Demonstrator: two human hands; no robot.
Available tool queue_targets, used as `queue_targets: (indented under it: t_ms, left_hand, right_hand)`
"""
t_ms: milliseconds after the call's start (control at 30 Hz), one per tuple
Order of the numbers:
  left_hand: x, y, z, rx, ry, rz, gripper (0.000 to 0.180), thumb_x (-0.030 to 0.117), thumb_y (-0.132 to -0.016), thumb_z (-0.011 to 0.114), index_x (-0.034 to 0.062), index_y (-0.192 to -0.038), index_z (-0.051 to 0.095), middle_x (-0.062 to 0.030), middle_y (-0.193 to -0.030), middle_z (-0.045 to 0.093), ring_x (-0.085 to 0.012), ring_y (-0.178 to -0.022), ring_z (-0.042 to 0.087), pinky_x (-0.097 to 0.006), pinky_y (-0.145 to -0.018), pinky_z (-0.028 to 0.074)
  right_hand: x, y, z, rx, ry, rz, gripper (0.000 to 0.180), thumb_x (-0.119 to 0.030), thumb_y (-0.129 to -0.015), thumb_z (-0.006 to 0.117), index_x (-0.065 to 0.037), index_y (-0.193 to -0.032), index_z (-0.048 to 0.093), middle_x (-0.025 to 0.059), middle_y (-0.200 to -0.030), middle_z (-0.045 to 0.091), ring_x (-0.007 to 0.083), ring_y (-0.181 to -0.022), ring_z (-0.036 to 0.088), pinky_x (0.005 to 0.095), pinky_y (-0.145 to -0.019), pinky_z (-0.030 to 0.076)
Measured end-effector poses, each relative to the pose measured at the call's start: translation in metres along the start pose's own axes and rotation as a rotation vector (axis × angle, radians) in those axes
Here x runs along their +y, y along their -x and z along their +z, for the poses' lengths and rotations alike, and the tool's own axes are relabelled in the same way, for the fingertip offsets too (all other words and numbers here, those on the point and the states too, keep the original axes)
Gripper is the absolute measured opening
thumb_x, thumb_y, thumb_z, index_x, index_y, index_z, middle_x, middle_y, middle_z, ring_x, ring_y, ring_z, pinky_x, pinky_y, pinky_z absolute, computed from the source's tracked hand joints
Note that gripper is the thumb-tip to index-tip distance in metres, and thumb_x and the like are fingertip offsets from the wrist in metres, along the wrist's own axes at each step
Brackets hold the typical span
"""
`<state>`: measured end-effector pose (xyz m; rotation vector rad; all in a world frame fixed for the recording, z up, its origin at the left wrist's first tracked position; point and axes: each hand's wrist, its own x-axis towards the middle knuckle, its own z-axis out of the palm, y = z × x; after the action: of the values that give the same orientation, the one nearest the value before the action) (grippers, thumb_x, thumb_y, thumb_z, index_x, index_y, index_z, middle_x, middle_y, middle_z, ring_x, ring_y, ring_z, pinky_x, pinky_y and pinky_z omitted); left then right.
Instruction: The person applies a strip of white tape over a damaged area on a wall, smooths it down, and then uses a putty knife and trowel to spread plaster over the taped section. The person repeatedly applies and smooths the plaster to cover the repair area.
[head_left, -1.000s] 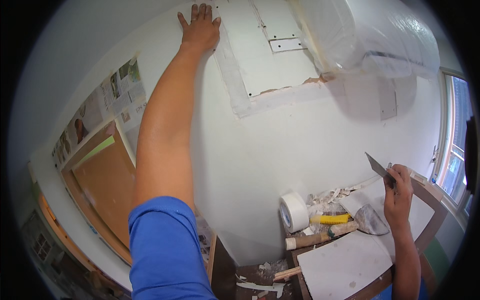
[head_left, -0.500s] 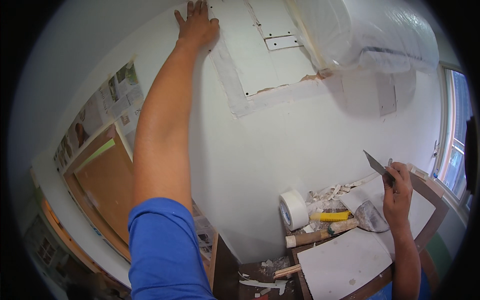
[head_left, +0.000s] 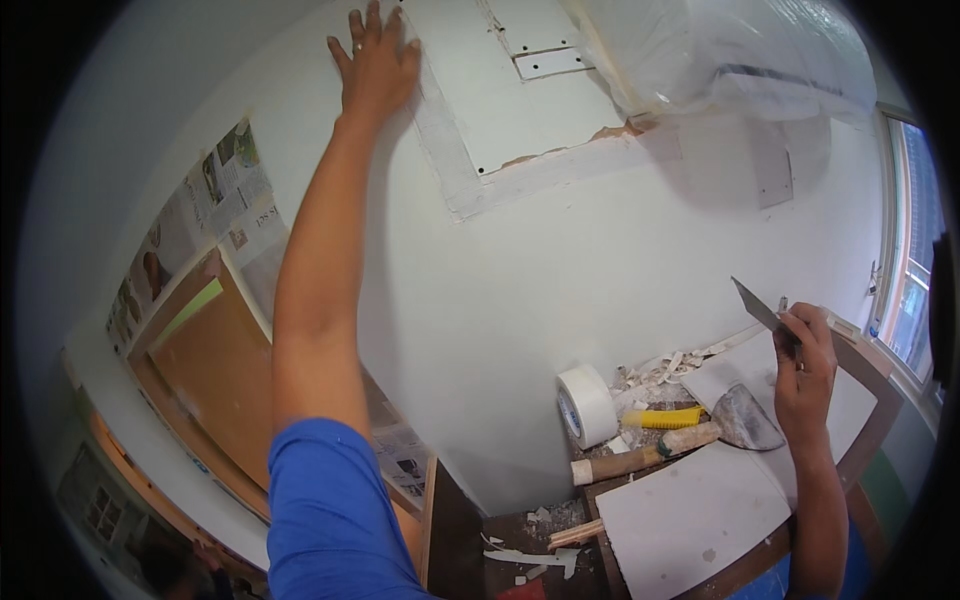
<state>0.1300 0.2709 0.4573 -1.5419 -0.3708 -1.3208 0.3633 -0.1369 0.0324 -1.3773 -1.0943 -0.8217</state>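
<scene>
High on the white wall [head_left: 480,300], my left hand [head_left: 378,80] lies with its fingers spread, next to a strip of whitish joint tape [head_left: 440,145] that borders a patched panel [head_left: 540,110]. Dark screw heads dot the panel, and its lower edge is ragged and brown. At the right, my right hand [head_left: 808,370] is closed round a scraper, its thin metal blade [head_left: 755,303] pointing up and left, away from the wall. Below that hand lies a second, wide-bladed scraper [head_left: 745,420] with a thick wrapped handle [head_left: 630,462].
A tape roll [head_left: 588,405], a yellow utility knife [head_left: 665,418], scraps [head_left: 665,372] and white boards [head_left: 695,520] cover the worktop. Clear plastic sheeting [head_left: 720,70] bulges at upper right, near a window [head_left: 910,230]. A framed brown panel [head_left: 215,370] stands left; another person's hand [head_left: 207,555] shows lower left.
My left hand has shifted slightly left along the wall, fingers still spread. My right hand stays round the scraper, a little changed in position. The view has tilted slightly.
</scene>
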Motion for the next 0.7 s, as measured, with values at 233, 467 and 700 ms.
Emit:
queue_targets:
  t_ms: [233,467,700]
  left_hand:
    - [0.039,0.078,-0.032,-0.093,-0.018,0.191,0.057,0.042,-0.106,0.056,0.0129,-0.156,0.053,-0.0062,-0.168,0.045,-0.0289,-0.162,0.027,-0.068,-0.129,0.002]
    - [0.05,0.12,-0.046,-0.181,0.037,0.292,0.052,0.042,-0.105,0.063,0.0163,-0.15,0.061,0.0009,-0.163,0.052,-0.0222,-0.159,0.033,-0.063,-0.131,0.004]
    - [0.041,0.124,-0.047,-0.167,0.024,0.337,0.053,0.043,-0.103,0.065,0.0178,-0.15,0.062,0.0019,-0.162,0.053,-0.0207,-0.158,0.037,-0.062,-0.132,0.007]
  right_hand:
    - [0.004,0.002,0.0,0.017,-0.049,0.021,0.027,0.015,-0.094,0.059,0.006,-0.118,0.069,0.0168,-0.12,0.062,0.0251,-0.101,0.065,0.0319,-0.079,0.057]
    - [0.012,0.004,0.0,-0.011,-0.042,0.002,0.03,0.015,-0.095,0.058,0.005,-0.122,0.066,0.0178,-0.122,0.062,0.0248,-0.105,0.065,0.0323,-0.088,0.057]
    - [0.015,0.004,-0.001,-0.023,-0.045,0.005,0.027,0.013,-0.098,0.058,0.004,-0.123,0.066,0.0178,-0.123,0.063,0.0247,-0.106,0.065,0.0324,-0.089,0.057]
